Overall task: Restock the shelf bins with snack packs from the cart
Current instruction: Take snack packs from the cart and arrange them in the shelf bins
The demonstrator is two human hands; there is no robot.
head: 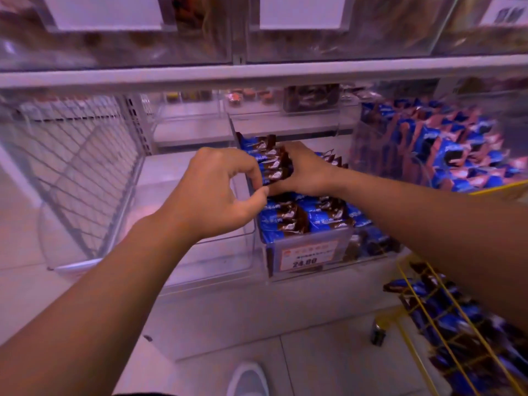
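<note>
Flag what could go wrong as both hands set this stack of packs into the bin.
1. The stack of packs is pinched only between the left hand and right hand; loose ones could slip out.
2. The clear bin already looks heaped at the front, so added packs may spill over its edge.

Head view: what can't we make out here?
- Right hand: fingers hidden behind the stack of snack packs it holds; grip unclear.
- Price label on the clear bin: only "24.80" reads; other text too blurred.
- Yellow cart: cut off by the right and bottom edges, so remaining stock is unknown.
- Upper shelf bins: contents blurred behind clear fronts.
- Left hand: pinches the stack's lower edge; fingertip contact partly hidden.
</note>
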